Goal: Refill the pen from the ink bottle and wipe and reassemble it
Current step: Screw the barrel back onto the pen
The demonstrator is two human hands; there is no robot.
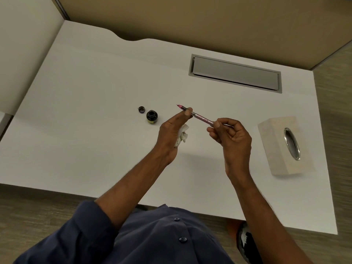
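Pen (198, 115) spans both hands' grip, nib beyond left hand (171, 136).

I can't read any words, numbers or signs from here. The ink bottle (152, 116) has a small yellowish label low on its side, but it is too tiny and blurry for me to make out any letters. The pen (198, 115), the tissue box (282, 147) and the white counter (95, 92) show no writing that I can see.
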